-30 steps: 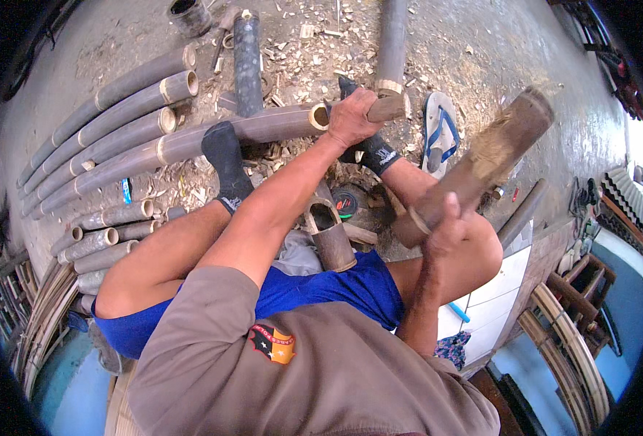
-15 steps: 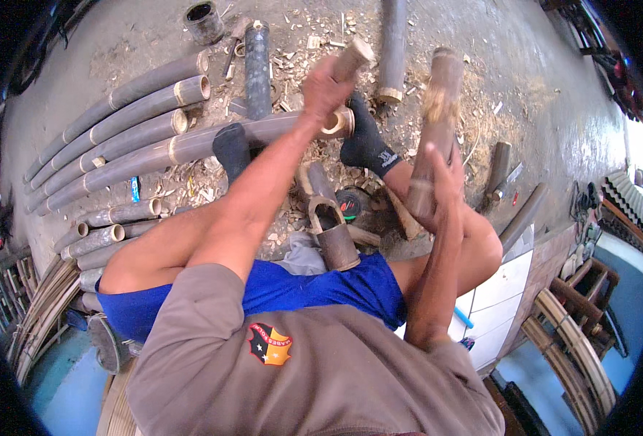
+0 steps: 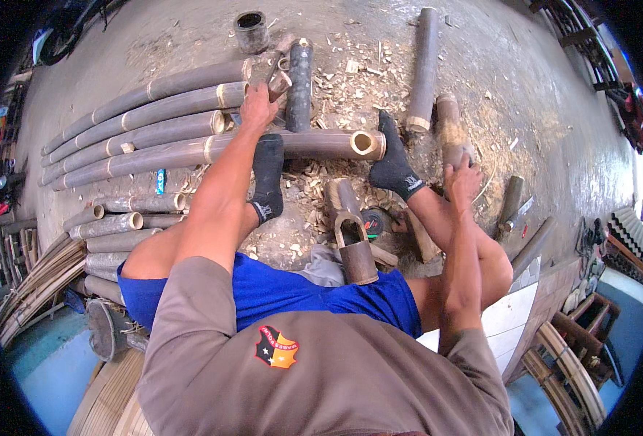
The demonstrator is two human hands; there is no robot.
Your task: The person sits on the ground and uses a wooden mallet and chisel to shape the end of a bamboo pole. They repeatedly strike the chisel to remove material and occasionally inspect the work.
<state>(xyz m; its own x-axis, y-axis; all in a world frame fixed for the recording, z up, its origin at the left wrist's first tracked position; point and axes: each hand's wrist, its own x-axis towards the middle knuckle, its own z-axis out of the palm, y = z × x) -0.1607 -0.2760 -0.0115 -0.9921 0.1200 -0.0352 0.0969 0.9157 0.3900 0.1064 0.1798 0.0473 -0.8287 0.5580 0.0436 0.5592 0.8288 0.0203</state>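
Note:
My left hand (image 3: 258,109) is closed around a short bamboo piece (image 3: 281,82), beside a dark mottled bamboo tube (image 3: 299,87). On the right, the fingers of my right hand (image 3: 464,180) grip the near end of a thick bamboo length (image 3: 448,123) with a scraped, pale patch, low by the floor. A long bamboo pole (image 3: 307,144) runs crosswise in front of me, over the tube's near end. Its right end has a cut hole and lies between my socked feet. Between my legs is a notched bamboo piece (image 3: 357,261).
Several bamboo poles (image 3: 169,88) lie at the left, with shorter pieces (image 3: 107,226) nearer me. Another bamboo length (image 3: 424,69) lies far right of centre. A dark-mouthed pot (image 3: 251,33) stands at the back. Wood chips (image 3: 350,67) litter the floor. A tape measure (image 3: 371,221) sits by the notched piece.
My left hand has moved left with the short bamboo piece, away from the pole's end. My right hand has lowered the thick bamboo length and now holds its near end. The view has shifted slightly.

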